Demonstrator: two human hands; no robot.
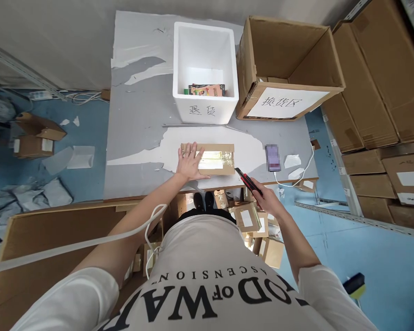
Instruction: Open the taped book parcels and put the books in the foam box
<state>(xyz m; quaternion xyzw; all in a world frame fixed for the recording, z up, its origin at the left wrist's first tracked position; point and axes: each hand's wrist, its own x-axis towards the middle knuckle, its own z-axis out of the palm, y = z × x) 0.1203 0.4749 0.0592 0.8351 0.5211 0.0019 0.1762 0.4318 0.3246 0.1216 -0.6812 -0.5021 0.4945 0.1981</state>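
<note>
A small brown cardboard box (229, 154) lies flat on the table, with a white label and shiny tape on its top. My left hand (190, 164) rests spread on the box's left end, fingers apart. In my right hand (266, 197) is a red and black utility knife (249, 180), gripped by its handle. The knife's tip points up and left, close to the box's lower right corner; whether it touches the cardboard I cannot tell.
Behind the box stand a white foam bin (205, 110) holding colourful packets and a large open carton (243, 99). A phone (273, 157) with a white cable lies right of the knife. Stacked cartons (369, 179) line the right side. A white cord (89, 246) crosses my left arm.
</note>
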